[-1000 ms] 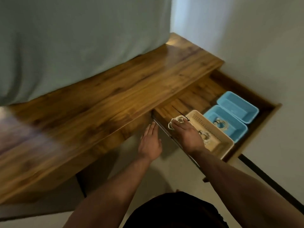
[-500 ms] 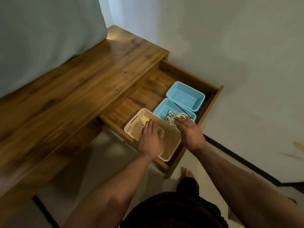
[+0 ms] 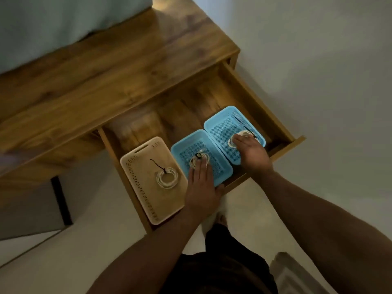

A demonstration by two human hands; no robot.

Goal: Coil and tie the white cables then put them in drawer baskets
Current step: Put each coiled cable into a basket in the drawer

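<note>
An open wooden drawer holds three baskets in a row. In the beige basket on the left lies a tied white cable coil. My left hand rests on the middle blue basket, its straight fingers touching the white coil inside. My right hand reaches into the right blue basket and holds a third white coil down at the basket's floor. That coil is partly hidden under my fingers, with a dark tie sticking out beyond it.
The drawer juts out from a wooden desk top, with a pale cloth lying over the desk's far left. A pale floor lies to the right of the drawer. The bare drawer bottom shows behind the baskets.
My right hand carried the coil from the middle blue basket over to the right blue basket. My left hand shifted from the beige basket to the middle blue one. The view swung right.
</note>
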